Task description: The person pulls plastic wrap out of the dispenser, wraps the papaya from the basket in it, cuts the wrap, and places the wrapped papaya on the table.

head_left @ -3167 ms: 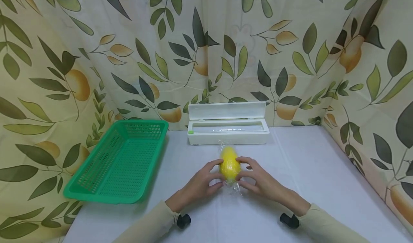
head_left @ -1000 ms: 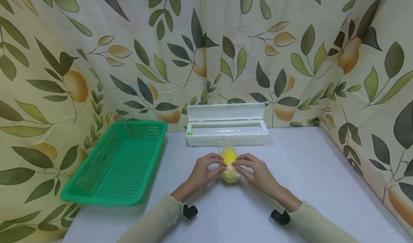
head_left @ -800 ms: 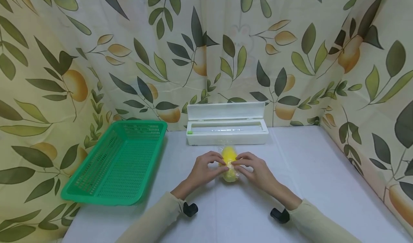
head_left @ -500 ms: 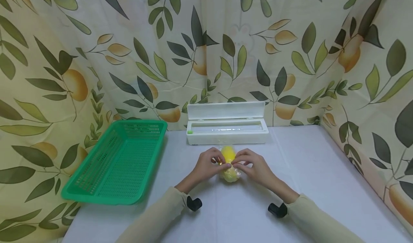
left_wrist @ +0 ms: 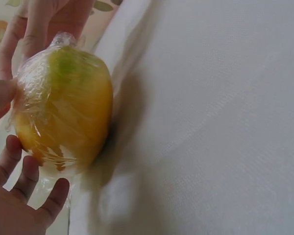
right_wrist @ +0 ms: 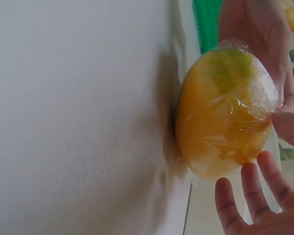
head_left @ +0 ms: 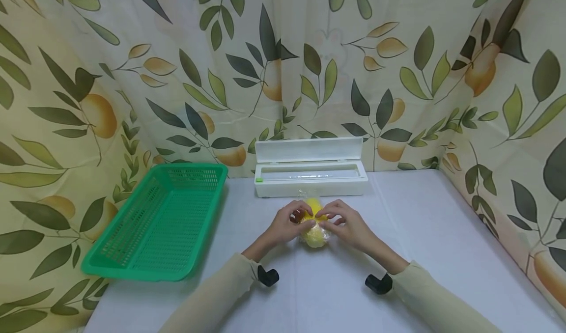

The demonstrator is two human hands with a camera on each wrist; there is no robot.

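A yellow mango-like fruit, greenish at one end in both wrist views, rests on the white tabletop in clear plastic wrap. My left hand is on its left side, thumb and forefinger pinching the wrap over the top. From the right, my right hand pinches the wrap in the same way, the two hands' fingertips almost meeting. The other fingers spread close to the far end of the fruit in the left wrist view. Some wrap sticks out beyond that far end. The exact fingertip contact is partly hidden.
Behind the fruit stands a white plastic-wrap dispenser box, its lid raised and a film roll inside. A green perforated basket lies to the left. A leaf-patterned curtain encloses the back and sides of the table.
Earlier, both hands held the fruit by its sides, with loose wrap protruding at the near end. That wrap has been folded up, and the fingers have come together on top, shifting slightly away from me.
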